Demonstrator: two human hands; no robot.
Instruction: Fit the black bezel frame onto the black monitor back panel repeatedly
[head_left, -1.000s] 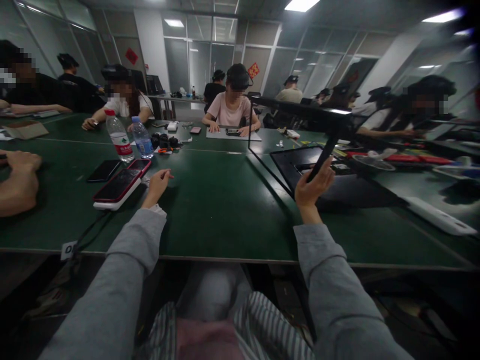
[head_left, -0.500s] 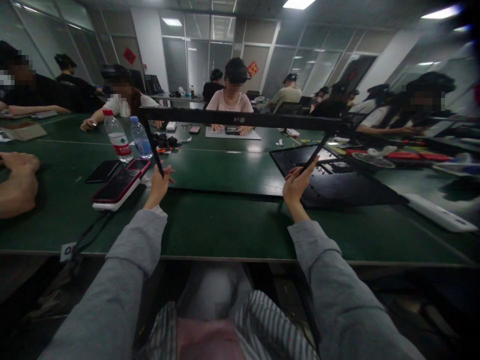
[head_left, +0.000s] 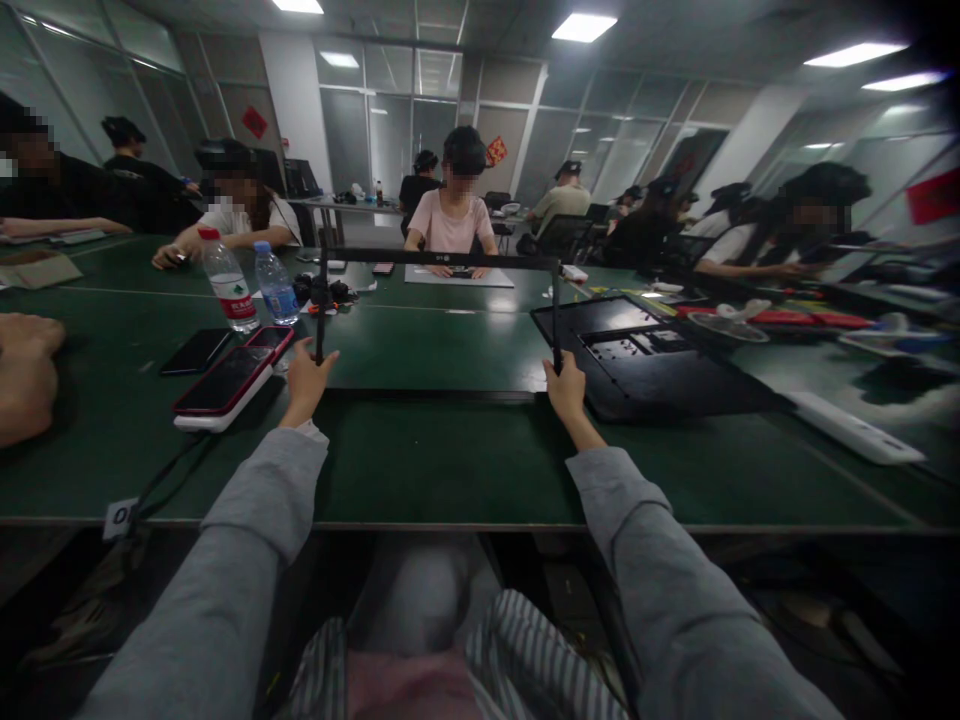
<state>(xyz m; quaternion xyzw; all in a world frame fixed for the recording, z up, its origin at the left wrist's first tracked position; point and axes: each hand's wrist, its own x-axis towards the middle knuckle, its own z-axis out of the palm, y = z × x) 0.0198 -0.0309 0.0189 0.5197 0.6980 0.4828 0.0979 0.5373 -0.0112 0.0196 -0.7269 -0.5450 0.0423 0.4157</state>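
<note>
A thin black rectangular frame (head_left: 442,259) with a small logo on its top bar stands upright over the green table (head_left: 450,460). My left hand (head_left: 306,380) is closed round its left side, near the lower corner. On the opposite side, my right hand (head_left: 568,388) grips the right bar low down. Through the opening the tabletop and a person across the table show. Just right of my right hand lies a black panel (head_left: 667,375) with a cut-out showing small parts.
Left of my left hand are a red-edged phone (head_left: 225,378) on a white block, a dark phone (head_left: 196,352) and two bottles (head_left: 229,285). A bare arm (head_left: 26,375) rests at far left. A white power strip (head_left: 855,428) lies right.
The frame's top bar has moved away from me and looks smaller and lower. My right hand has shifted left and slightly down, off the view of the black panel; the camera view has shifted slightly.
</note>
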